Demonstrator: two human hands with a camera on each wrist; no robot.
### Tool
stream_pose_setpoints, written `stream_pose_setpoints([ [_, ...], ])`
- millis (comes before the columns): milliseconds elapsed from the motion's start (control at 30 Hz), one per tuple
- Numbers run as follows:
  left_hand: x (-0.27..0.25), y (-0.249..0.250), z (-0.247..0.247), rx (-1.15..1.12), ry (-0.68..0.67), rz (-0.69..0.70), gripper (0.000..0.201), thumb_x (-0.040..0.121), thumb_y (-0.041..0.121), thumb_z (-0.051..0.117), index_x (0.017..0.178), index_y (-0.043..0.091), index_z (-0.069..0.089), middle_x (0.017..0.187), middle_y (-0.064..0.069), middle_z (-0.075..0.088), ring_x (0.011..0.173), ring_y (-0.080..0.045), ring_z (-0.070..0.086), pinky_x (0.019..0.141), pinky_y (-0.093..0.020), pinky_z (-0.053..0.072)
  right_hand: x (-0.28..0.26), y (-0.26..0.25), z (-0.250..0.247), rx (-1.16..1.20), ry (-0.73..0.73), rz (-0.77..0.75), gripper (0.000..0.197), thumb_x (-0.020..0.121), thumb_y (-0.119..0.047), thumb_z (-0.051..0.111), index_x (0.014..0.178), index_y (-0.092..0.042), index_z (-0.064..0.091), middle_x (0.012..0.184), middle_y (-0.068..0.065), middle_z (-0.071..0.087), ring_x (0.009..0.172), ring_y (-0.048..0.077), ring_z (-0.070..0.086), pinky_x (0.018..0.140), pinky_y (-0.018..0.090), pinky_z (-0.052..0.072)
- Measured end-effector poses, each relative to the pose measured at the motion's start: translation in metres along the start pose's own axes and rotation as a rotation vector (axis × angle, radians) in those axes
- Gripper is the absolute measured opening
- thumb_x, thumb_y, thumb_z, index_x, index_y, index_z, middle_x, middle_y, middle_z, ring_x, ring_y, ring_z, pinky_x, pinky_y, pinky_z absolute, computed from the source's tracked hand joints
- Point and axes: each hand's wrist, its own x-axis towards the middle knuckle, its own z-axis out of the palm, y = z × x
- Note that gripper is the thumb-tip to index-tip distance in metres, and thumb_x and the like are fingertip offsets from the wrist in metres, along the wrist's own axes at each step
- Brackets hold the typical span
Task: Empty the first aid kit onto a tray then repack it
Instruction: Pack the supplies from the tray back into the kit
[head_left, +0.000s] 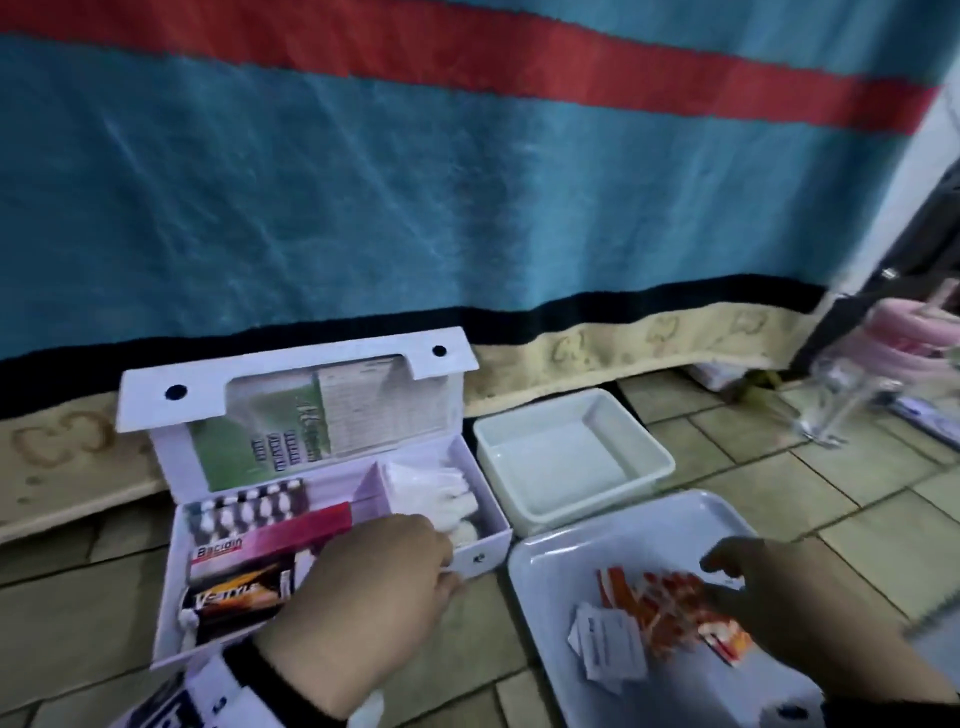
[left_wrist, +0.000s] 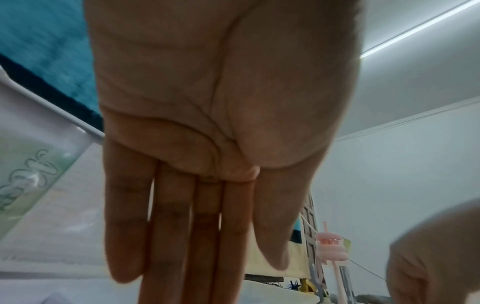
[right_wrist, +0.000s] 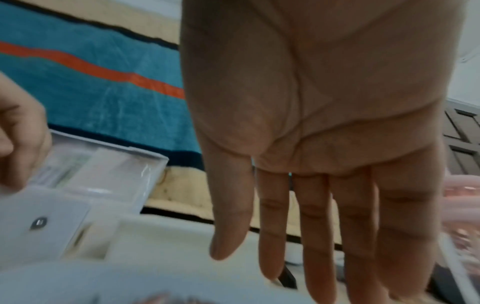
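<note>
The white first aid kit (head_left: 488, 551) lies open on the tiled floor, its lid (head_left: 291, 384) upright with a leaflet inside. It holds a blister pack (head_left: 244, 509), a pink box (head_left: 280, 535), a black-and-orange box (head_left: 234, 597) and white gloves (head_left: 441, 493). My left hand (head_left: 415, 545) hovers over the kit's front right part; the left wrist view shows its fingers (left_wrist: 182, 267) straight and empty. My right hand (head_left: 727, 582) is over the flat white tray (head_left: 561, 551), fingers (right_wrist: 311, 257) straight, at orange-and-white sachets (head_left: 665, 603) and small white sachets (head_left: 608, 644).
A deeper white tub (head_left: 654, 457) stands behind the tray, right of the kit. A teal blanket with a red stripe (head_left: 467, 182) hangs down behind. A clear glass object (head_left: 841, 395) and a pink thing (head_left: 914, 327) are at the far right.
</note>
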Motion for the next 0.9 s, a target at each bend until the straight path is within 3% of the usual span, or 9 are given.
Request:
stream_pose_setpoints([
  [67,0.002,0.003,-0.001,0.052,0.002,0.009,0.032,0.093,0.047,0.041,0.088,0.020,0.058,0.099,0.005,0.057,0.097,-0.018,0.057,0.078,-0.032,0.047,-0.003,0.013,0.015,-0.033,-0.052,-0.032,0.031,0.088,-0.046,0.054,0.115,-0.033,0.058,0.113,-0.009,0.065,0.102,0.009,0.060,0.079,0.021,0.043],
  [167,0.003,0.008,0.000,0.124,0.020,0.016,0.032,0.094,0.047,0.038,0.099,0.023,0.059,0.102,0.005,0.058,0.097,-0.017,0.058,0.072,-0.031,0.041,-0.005,0.017,0.031,-0.085,-0.122,-0.126,0.036,0.091,-0.045,0.049,0.124,-0.033,0.050,0.126,-0.011,0.058,0.114,0.007,0.054,0.095,0.020,0.040],
  [300,0.000,0.011,-0.001,0.131,0.042,0.009,0.028,0.094,0.047,0.037,0.107,0.029,0.056,0.106,0.006,0.059,0.099,-0.015,0.058,0.073,-0.029,0.043,-0.002,0.012,0.046,-0.133,-0.005,-0.079,0.033,0.095,-0.030,0.042,0.128,-0.025,0.040,0.118,-0.003,0.060,0.110,0.016,0.058,0.077,0.026,0.038],
  [467,-0.004,0.009,0.000,0.104,0.055,0.020,0.030,0.093,0.048,0.038,0.110,0.031,0.055,0.108,0.011,0.061,0.100,-0.012,0.058,0.078,-0.028,0.048,0.010,0.009,0.053,-0.206,0.060,-0.095,0.049,0.093,-0.016,0.038,0.141,-0.024,0.028,0.119,0.000,0.061,0.109,0.020,0.059,0.088,0.029,0.044],
  [533,-0.005,0.008,0.000,0.094,0.067,0.019,0.030,0.092,0.049,0.039,0.111,0.032,0.056,0.109,0.012,0.061,0.101,-0.011,0.058,0.078,-0.028,0.047,0.016,0.008,0.052,-0.228,0.067,-0.105,0.042,0.092,-0.018,0.040,0.134,-0.025,0.039,0.117,-0.001,0.062,0.108,0.019,0.059,0.090,0.029,0.045],
  [600,-0.006,0.008,0.001,0.086,0.071,0.015,0.030,0.092,0.049,0.040,0.112,0.033,0.057,0.110,0.012,0.062,0.102,-0.011,0.059,0.080,-0.028,0.048,0.017,0.008,0.050,-0.210,0.068,-0.104,0.027,0.092,-0.017,0.039,0.117,-0.024,0.049,0.107,-0.002,0.063,0.103,0.020,0.060,0.080,0.029,0.043],
  [700,-0.006,0.007,0.001,0.084,0.075,0.015,0.031,0.092,0.049,0.041,0.113,0.033,0.057,0.110,0.012,0.062,0.101,-0.010,0.060,0.081,-0.028,0.050,0.012,0.005,0.042,-0.186,0.071,-0.096,0.011,0.091,-0.014,0.039,0.096,-0.023,0.043,0.085,-0.003,0.056,0.090,0.022,0.058,0.068,0.026,0.033],
  [800,-0.005,0.006,0.002,0.076,0.084,0.021,0.030,0.092,0.047,0.040,0.114,0.033,0.056,0.111,0.013,0.061,0.101,-0.009,0.059,0.082,-0.028,0.050,0.011,0.006,0.040,-0.174,0.064,-0.072,0.015,0.091,-0.017,0.042,0.104,-0.021,0.048,0.105,0.001,0.064,0.099,0.022,0.061,0.069,0.025,0.033],
  [900,-0.003,0.006,0.001,0.058,0.100,0.021,0.030,0.092,0.046,0.040,0.115,0.035,0.056,0.113,0.014,0.061,0.104,-0.008,0.058,0.083,-0.026,0.049,0.010,0.009,0.039,-0.132,0.039,-0.062,0.008,0.090,-0.021,0.047,0.097,-0.022,0.046,0.100,-0.002,0.064,0.093,0.018,0.061,0.068,0.023,0.035],
])
